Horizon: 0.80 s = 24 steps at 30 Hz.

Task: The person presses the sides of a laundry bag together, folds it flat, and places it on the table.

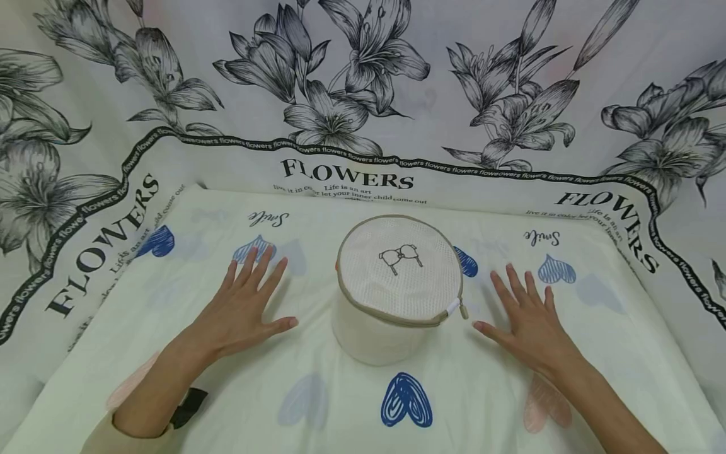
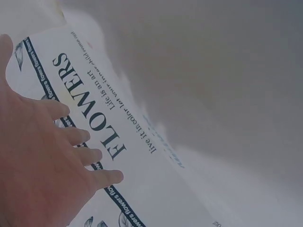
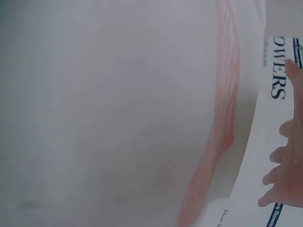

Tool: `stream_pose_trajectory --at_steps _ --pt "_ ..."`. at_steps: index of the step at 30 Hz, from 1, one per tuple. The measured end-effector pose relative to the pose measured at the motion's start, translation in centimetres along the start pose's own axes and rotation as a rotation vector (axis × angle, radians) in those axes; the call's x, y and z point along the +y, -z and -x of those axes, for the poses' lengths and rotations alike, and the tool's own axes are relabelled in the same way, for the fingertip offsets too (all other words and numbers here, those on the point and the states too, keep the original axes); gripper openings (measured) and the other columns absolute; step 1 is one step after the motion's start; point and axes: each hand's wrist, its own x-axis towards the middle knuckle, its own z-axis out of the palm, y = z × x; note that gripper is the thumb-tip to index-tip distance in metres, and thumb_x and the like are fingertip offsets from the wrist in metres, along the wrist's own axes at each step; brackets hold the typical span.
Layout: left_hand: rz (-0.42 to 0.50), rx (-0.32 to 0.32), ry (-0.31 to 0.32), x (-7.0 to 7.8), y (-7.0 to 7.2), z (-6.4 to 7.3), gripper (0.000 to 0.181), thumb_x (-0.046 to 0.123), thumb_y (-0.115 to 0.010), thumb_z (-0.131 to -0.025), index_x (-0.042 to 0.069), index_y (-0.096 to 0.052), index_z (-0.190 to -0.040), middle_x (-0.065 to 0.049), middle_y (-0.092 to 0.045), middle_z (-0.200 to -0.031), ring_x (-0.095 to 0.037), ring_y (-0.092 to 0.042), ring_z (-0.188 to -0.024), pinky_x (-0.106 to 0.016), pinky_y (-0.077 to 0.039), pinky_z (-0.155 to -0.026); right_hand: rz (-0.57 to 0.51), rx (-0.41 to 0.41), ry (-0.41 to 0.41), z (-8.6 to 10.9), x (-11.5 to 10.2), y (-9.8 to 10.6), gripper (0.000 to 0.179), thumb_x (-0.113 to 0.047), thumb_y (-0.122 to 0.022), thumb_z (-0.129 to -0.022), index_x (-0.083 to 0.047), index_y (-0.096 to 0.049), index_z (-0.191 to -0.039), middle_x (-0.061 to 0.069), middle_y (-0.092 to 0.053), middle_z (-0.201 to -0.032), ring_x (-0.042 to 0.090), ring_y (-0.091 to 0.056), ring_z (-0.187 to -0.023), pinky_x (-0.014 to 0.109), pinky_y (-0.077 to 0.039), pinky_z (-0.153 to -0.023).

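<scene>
Bag point(image 1: 394, 293): round, off-white, upright on the heart-print cloth point(image 1: 238, 391), between the hands and apart from both. Bra drawing point(image 1: 401, 255) on its mesh top; zip pull point(image 1: 464, 311) at the right near edge. Left hand point(image 1: 244, 306): left of bag, fingers spread, holding nothing; fingertips over a striped blue heart point(image 1: 255, 248). Right hand point(image 1: 527, 321): right of bag, likewise spread and unladen, thumb near the zip pull. Palm contact with cloth: cannot tell. Flower-print sheet point(image 1: 431, 132) along the far side.
</scene>
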Motion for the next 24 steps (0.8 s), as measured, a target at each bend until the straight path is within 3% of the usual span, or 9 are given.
stream_pose_trajectory --at_steps 17,24 --pt "0.016 -0.002 -0.007 -0.03 -0.14 -0.35 0.106 0.074 -0.052 -0.087 0.011 -0.01 -0.16 -0.013 0.007 -0.166 -0.042 0.002 -0.15 -0.067 -0.009 -0.115 -0.023 0.002 -0.012 -0.12 -0.08 0.31 0.098 -0.065 -0.06 -0.088 -0.018 -0.015 -0.161 0.018 -0.008 -0.165 0.046 0.001 -0.149 0.067 0.006 -0.115" --pt "0.038 -0.012 -0.01 0.38 0.3 -0.89 0.108 0.077 -0.049 -0.086 0.014 -0.004 -0.161 -0.011 0.008 -0.166 -0.032 0.012 -0.151 -0.064 -0.006 -0.117 -0.015 0.045 0.023 -0.07 -0.12 0.83 0.098 -0.062 -0.063 -0.088 -0.017 -0.016 -0.161 0.017 -0.008 -0.165 0.043 0.001 -0.15 0.068 0.004 -0.115"
